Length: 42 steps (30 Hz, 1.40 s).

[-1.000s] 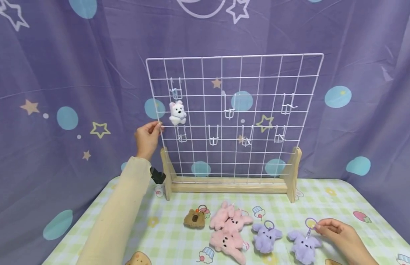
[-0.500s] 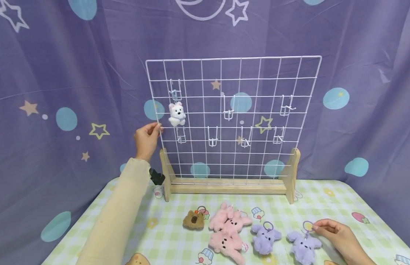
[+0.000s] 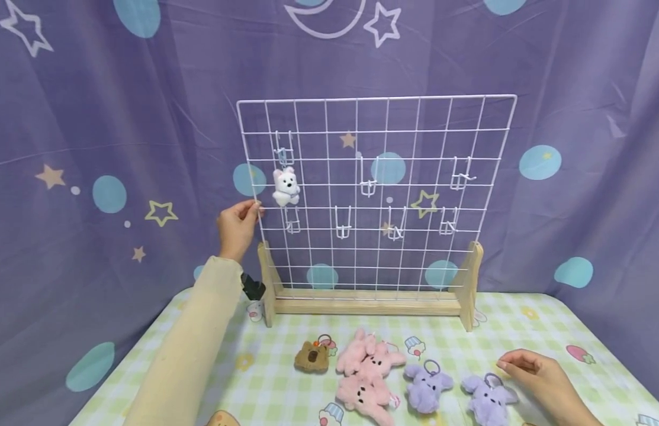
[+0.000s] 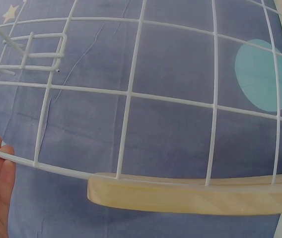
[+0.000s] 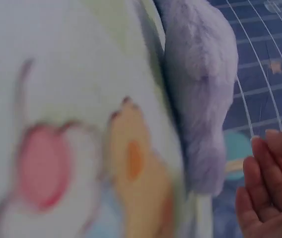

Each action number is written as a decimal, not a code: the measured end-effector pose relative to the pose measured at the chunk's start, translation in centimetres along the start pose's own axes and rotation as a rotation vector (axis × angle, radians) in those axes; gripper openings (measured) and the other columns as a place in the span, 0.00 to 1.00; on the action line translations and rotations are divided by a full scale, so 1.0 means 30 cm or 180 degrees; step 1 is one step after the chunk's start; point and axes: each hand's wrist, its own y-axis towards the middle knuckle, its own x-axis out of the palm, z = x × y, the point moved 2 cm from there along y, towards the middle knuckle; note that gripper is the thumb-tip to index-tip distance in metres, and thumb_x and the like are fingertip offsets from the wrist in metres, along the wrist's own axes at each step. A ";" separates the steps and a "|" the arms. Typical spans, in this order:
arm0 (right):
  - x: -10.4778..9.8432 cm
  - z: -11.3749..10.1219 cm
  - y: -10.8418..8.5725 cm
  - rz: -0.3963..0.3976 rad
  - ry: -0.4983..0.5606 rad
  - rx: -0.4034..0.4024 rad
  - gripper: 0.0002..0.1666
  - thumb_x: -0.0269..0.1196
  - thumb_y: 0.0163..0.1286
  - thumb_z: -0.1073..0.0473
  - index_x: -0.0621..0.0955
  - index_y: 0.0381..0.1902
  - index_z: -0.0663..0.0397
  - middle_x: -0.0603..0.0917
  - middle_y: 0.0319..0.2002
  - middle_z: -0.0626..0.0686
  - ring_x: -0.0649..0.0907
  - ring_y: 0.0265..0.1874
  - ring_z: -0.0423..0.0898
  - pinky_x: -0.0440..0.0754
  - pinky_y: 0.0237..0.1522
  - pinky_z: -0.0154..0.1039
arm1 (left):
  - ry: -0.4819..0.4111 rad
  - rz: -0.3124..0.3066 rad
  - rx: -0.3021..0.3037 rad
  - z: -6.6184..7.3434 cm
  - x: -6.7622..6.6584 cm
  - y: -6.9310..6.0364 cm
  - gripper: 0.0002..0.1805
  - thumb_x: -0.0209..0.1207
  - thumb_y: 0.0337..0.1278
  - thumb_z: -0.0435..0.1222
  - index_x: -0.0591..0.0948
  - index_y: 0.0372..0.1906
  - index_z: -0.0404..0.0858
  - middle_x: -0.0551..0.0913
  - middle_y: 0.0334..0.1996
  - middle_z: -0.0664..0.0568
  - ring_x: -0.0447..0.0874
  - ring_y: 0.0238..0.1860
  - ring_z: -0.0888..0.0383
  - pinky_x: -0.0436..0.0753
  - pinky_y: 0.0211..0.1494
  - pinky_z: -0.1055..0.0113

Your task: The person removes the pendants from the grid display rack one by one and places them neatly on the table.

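Observation:
My left hand (image 3: 238,228) pinches the left edge of a white wire grid panel (image 3: 356,99). In the left wrist view its fingers (image 4: 2,171) meet the edge wire. A white plush dog (image 3: 286,187) hangs by a blue clasp from a hook near the panel's upper left. My right hand (image 3: 542,381) hovers over the table, holding nothing, with fingers loosely bent. Just left of it lies a purple plush keychain (image 3: 489,403), its ring resting on the toy. A second purple plush keychain (image 3: 426,391) lies further left. The right wrist view shows purple plush (image 5: 200,89) beside the fingers.
Pink plush toys (image 3: 363,384) lie in a cluster, with a brown bear plush (image 3: 311,357) to their left. Several wire hooks, such as one hook (image 3: 369,187), sit on the grid. Wooden feet (image 3: 469,290) support the panel on the checked tablecloth (image 3: 521,331).
My right hand has let go of the purple keychain's ring, which has dropped onto the toy. The left hand keeps its grip on the panel edge. The head view has shifted slightly.

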 end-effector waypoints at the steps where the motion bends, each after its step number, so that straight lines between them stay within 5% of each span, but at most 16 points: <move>1: 0.007 -0.024 0.000 -0.0043 0.0027 -0.0064 0.20 0.62 0.66 0.50 0.81 0.44 0.62 0.86 0.37 0.51 0.82 0.35 0.37 0.79 0.37 0.30 | 0.0007 0.0001 0.0006 0.001 -0.001 0.000 0.13 0.60 0.60 0.34 0.84 0.42 0.27 0.85 0.34 0.35 0.80 0.26 0.74 0.80 0.33 0.82; 4: 0.037 -0.112 0.006 -0.0105 0.0117 -0.0440 0.16 0.61 0.67 0.54 0.81 0.42 0.63 0.86 0.36 0.50 0.83 0.34 0.38 0.82 0.36 0.33 | 0.0009 0.0003 0.0014 0.004 -0.003 0.002 0.13 0.60 0.60 0.35 0.84 0.41 0.27 0.85 0.34 0.35 0.80 0.26 0.74 0.80 0.32 0.82; 10: 0.129 -0.313 0.026 -0.0172 0.0187 -0.1731 0.04 0.62 0.65 0.65 0.83 0.35 0.59 0.85 0.33 0.43 0.83 0.31 0.35 0.82 0.31 0.31 | -0.0046 -0.0035 -0.0050 -0.007 0.001 -0.002 0.13 0.60 0.60 0.35 0.83 0.41 0.26 0.85 0.34 0.34 0.80 0.26 0.75 0.80 0.33 0.82; 14: 0.198 -0.444 0.047 -0.0419 0.0302 -0.2169 0.04 0.62 0.64 0.66 0.83 0.36 0.56 0.85 0.35 0.47 0.83 0.32 0.37 0.83 0.32 0.33 | -0.0014 -0.0053 -0.0031 -0.017 0.008 -0.006 0.13 0.60 0.61 0.35 0.83 0.41 0.27 0.85 0.34 0.35 0.79 0.26 0.74 0.80 0.32 0.82; 19: 0.286 -0.586 0.082 -0.0648 0.0354 -0.2369 0.04 0.62 0.65 0.64 0.83 0.37 0.56 0.86 0.35 0.53 0.84 0.32 0.38 0.84 0.33 0.34 | -0.0003 -0.0035 0.0023 -0.024 0.008 -0.007 0.12 0.60 0.60 0.34 0.84 0.41 0.27 0.85 0.33 0.35 0.79 0.25 0.74 0.80 0.31 0.83; 29: 0.387 -0.901 0.163 -0.0803 0.0149 -0.2499 0.07 0.63 0.65 0.59 0.83 0.38 0.55 0.84 0.31 0.47 0.81 0.27 0.41 0.83 0.32 0.35 | 0.0040 -0.0069 0.0105 -0.018 -0.003 -0.004 0.12 0.59 0.61 0.33 0.84 0.41 0.27 0.85 0.33 0.36 0.79 0.25 0.74 0.79 0.30 0.84; 35: 0.387 -1.088 0.243 -0.0641 0.0189 -0.2605 0.08 0.63 0.65 0.58 0.83 0.38 0.57 0.84 0.30 0.49 0.80 0.26 0.43 0.82 0.30 0.36 | 0.0025 -0.0053 0.0088 -0.012 -0.011 0.006 0.12 0.59 0.61 0.33 0.84 0.41 0.27 0.85 0.33 0.35 0.79 0.25 0.73 0.79 0.30 0.83; 42: 0.384 -1.226 0.334 -0.0292 0.0283 -0.2365 0.11 0.63 0.66 0.56 0.83 0.40 0.57 0.85 0.33 0.52 0.82 0.33 0.50 0.80 0.35 0.37 | 0.0040 -0.0107 0.0028 -0.002 -0.009 0.000 0.13 0.60 0.61 0.34 0.84 0.41 0.27 0.85 0.34 0.36 0.80 0.27 0.72 0.80 0.33 0.82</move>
